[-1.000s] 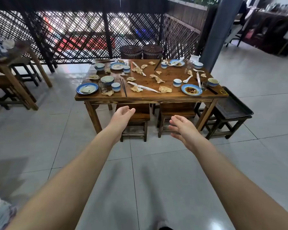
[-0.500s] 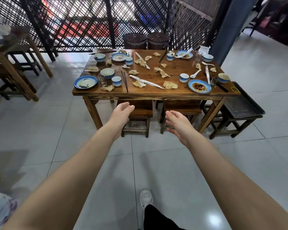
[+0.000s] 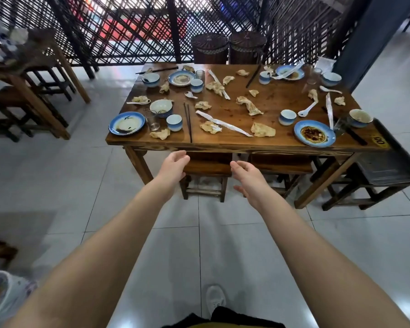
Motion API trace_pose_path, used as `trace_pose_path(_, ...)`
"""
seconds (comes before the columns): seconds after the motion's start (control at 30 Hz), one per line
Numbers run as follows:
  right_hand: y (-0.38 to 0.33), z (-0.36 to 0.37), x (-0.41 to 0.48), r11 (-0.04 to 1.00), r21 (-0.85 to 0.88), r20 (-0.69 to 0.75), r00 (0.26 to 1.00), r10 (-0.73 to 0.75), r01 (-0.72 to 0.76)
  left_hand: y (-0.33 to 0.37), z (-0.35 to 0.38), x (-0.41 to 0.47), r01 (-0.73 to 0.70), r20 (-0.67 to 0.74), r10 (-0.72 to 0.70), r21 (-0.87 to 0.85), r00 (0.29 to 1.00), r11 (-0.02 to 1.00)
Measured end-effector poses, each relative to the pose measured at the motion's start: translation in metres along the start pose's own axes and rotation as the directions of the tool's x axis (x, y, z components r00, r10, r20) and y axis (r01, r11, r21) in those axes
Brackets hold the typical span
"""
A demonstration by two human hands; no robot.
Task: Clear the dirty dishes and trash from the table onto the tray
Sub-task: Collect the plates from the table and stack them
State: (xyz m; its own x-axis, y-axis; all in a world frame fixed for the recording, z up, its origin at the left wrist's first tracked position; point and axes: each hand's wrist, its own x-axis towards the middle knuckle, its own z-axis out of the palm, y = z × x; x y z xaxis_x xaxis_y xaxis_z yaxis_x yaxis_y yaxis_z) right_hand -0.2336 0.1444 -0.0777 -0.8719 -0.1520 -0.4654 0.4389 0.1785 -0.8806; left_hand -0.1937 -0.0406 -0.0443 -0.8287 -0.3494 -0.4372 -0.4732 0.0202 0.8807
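Both arms reach forward from the bottom of the frame over the grey tiled floor (image 3: 128,209); the left hand (image 3: 174,168) sits at centre, its grip wide and empty, fingers loosely curved; the right hand (image 3: 250,177) is just right of it, palm turned inward, grip likewise wide and holding nothing; neither touches the worktop (image 3: 277,101), whose near edge lies just above them in the frame.

The wooden worktop fills the upper middle of the frame and is strewn with dirty dishes; a blue-rimmed plate (image 3: 126,123) with dark smears lies at its lower left corner, a clear glass (image 3: 152,120) just to its right, then a small blue cup (image 3: 174,122); a pair of dark chopsticks (image 3: 188,121) runs toward the near edge beside that cup; crumpled napkins (image 3: 249,105) and a long white paper wrapper (image 3: 224,123) lie scattered across the middle; a second blue-rimmed plate (image 3: 314,133) with reddish sauce sits toward the lower right, a bowl (image 3: 361,117) above and right of it; a white spoon (image 3: 307,109) lies near another cup (image 3: 287,117).

The dark tray (image 3: 388,165) rests on a stool at the right edge of the frame, just beside the worktop's right end; a wooden stool (image 3: 207,170) is tucked under the near edge; a white shoe (image 3: 214,299) shows at bottom centre.
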Motion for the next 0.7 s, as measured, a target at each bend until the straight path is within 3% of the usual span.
trace_pose_path(0.7, -0.066, 0.142, 0.120, 0.993, -0.041, 0.048, 0.992, 0.117, -0.115, 0.007, -0.111, 0.151, 0.108, -0.119, -0.114, -0.057, 0.986, 0.993)
